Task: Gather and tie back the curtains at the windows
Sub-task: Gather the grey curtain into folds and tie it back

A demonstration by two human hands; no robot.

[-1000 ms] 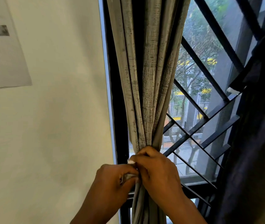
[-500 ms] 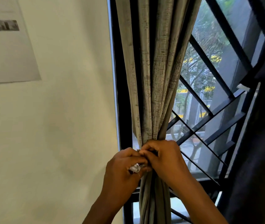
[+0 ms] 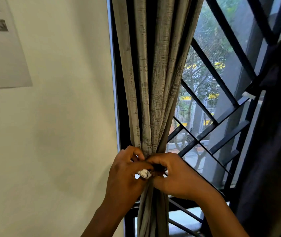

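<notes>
Hands — left hand (image 3: 126, 175) and right hand (image 3: 177, 175) — both clenched around gathered grey curtain (image 3: 155, 82), white tie (image 3: 144, 173) between.

paper sheet (image 3: 1, 53), wall (image 3: 64, 134), window grille (image 3: 222, 79)

Plain off-white wall (image 3: 50, 134) fills the left half. Sheet of paper (image 3: 1, 48) stuck to it upper left, tilted, small grey printed strip near its top, text unreadable. Black window frame (image 3: 119, 82) runs vertically just right of the wall edge. Black metal grille (image 3: 222, 82) of slanted and crossing bars covers the glass on the right. Daylight comes in through it; outside are green trees (image 3: 210, 40), yellow patches, a paved street far below. Dark fabric (image 3: 273, 151) hangs along the right edge, in shadow, detail hard to make out.
</notes>
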